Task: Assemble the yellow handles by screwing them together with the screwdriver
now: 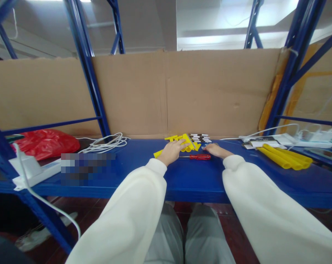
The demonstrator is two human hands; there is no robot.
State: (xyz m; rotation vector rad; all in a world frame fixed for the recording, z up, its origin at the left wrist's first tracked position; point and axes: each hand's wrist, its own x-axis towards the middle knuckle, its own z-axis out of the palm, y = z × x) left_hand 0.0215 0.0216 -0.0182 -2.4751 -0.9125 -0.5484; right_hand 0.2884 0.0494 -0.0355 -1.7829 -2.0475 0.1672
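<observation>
My left hand (171, 151) reaches over a group of yellow plastic pieces (194, 146), its fingers closed against one of them, a yellow piece (187, 139) with a pale edge. How far the fingers wrap round it is partly hidden. My right hand (216, 149) rests low over the shelf, fingertips together at some tiny pale parts (204, 145) too small to name. Whatever sits between those fingertips cannot be made out. Between my hands and nearer to me lies a screwdriver (200, 157) with a red handle, its shaft pointing left.
Behind the pieces lie several small white-and-black items (200, 138). Yellow tubes (285, 157) are on the right of the blue shelf (196, 179). On the left are coiled white cable (109, 142), a red plastic bag (50, 143) and a power strip (42, 172). Cardboard (204, 91) stands behind.
</observation>
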